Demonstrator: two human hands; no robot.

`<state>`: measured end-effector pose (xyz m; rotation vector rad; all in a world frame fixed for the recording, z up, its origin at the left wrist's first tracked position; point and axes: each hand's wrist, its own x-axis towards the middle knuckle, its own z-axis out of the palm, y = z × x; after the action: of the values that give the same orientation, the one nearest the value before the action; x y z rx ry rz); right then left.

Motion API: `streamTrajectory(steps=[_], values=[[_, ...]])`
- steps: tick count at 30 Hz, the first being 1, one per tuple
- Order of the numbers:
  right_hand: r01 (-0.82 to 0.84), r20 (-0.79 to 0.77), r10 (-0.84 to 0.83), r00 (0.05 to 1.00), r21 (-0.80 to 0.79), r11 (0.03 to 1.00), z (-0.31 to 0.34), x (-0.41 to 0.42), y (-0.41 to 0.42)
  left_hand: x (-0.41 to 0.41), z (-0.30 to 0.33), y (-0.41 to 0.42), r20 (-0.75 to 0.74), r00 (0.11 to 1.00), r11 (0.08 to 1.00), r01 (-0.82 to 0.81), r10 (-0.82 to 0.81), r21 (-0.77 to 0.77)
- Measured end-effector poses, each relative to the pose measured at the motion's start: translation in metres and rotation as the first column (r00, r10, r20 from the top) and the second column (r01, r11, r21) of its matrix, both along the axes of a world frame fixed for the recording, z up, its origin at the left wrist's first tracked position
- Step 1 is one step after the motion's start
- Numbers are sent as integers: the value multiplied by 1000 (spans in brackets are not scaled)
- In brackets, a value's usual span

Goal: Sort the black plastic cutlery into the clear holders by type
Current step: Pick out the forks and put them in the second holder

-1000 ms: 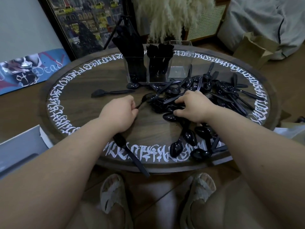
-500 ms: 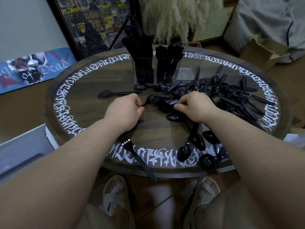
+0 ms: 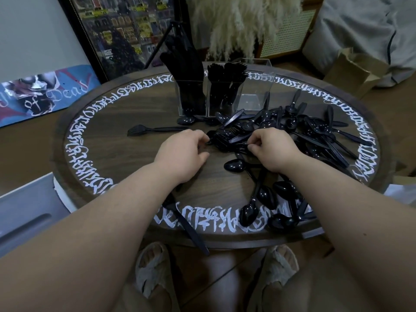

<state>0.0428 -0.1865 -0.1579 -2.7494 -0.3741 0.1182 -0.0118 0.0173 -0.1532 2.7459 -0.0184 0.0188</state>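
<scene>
Both hands are working at the near edge of the cutlery pile (image 3: 292,140) on the round bench (image 3: 126,158). Left hand (image 3: 182,154) is curling around black cutlery whose handle is sticking out below the forearm, past the bench rim. Right hand (image 3: 272,149) is pinching a black piece in the pile; type unclear. Three clear holders are standing at the far side: the left holder (image 3: 191,97) is holding knives, the middle holder (image 3: 221,95) forks, the right holder (image 3: 254,95) nothing visible. A lone fork (image 3: 155,129) is lying apart, left of the pile.
</scene>
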Motion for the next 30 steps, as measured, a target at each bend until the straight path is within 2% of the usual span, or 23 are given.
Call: streamTrajectory(steps=[10,14,18,21,27,30], values=[[124,37,-127,991,75,989,-3,4,-22,21,-10,-35,-29,998,997,-50,49,-61],[92,33,-94,995,64,994,-4,5,-23,27,-11,-42,-10,997,995,-83,82,-55],[49,63,-54,997,71,996,-3,6,-23,30,-6,-45,13,995,988,-95,97,-119],[-40,86,28,996,137,990,3,4,-17,30,4,-42,43,994,979,-96,105,-179],[-107,-25,121,992,320,941,14,-9,-4,19,17,-23,74,971,927,-194,228,-321],[-92,37,86,996,198,976,10,-9,0,12,20,-11,64,956,888,-241,287,-391]])
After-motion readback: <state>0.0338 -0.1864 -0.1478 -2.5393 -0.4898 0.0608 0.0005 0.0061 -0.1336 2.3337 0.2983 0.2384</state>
